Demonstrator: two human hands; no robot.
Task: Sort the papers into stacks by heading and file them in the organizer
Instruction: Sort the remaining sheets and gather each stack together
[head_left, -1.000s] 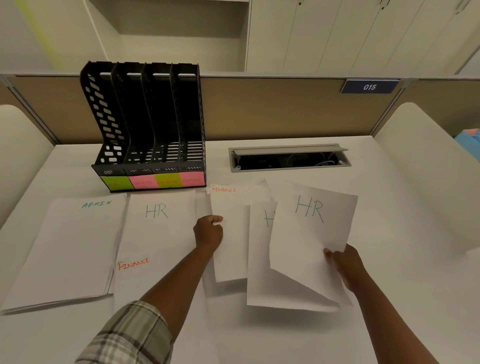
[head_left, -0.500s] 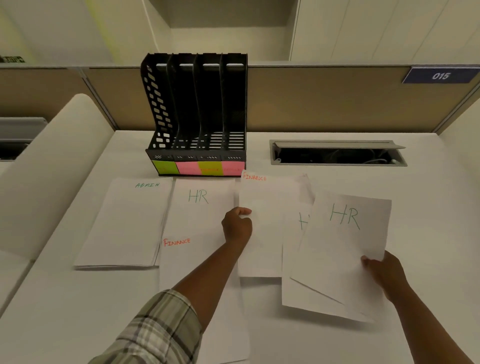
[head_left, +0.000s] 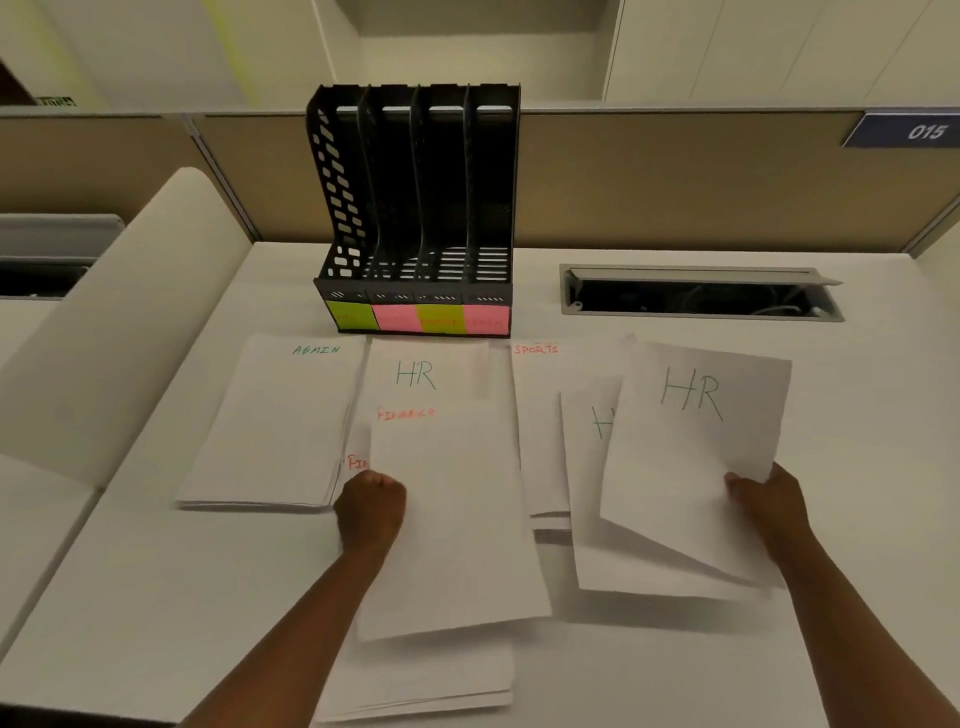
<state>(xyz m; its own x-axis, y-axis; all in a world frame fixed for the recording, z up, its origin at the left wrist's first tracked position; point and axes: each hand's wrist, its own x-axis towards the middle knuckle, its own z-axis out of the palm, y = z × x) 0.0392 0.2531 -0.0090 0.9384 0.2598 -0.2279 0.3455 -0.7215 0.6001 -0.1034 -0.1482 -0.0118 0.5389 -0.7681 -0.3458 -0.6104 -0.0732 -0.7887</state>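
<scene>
My left hand (head_left: 370, 506) grips the left edge of a sheet headed FINANCE (head_left: 452, 519), held just over the FINANCE stack (head_left: 415, 680) near the desk's front. My right hand (head_left: 763, 493) pinches the right edge of a lifted sheet headed HR (head_left: 685, 452), with another HR sheet (head_left: 592, 499) under it. An ADMIN stack (head_left: 275, 426) lies at the left, an HR stack (head_left: 421, 369) beside it, and a SPORTS sheet (head_left: 550, 410) shows right of centre. The black four-slot organizer (head_left: 421, 208) stands behind the papers, with green and pink labels along its base.
An open cable hatch (head_left: 696, 293) is set into the desk at the back right. A tan partition wall (head_left: 675, 182) with a sign reading 015 (head_left: 924, 132) closes the back. A cream curved divider (head_left: 119, 322) borders the left side.
My left hand has carried the FINANCE sheet leftward and toward me, over the FINANCE stack, uncovering the SPORTS sheet. My right hand still holds the HR sheet. The view shifted left.
</scene>
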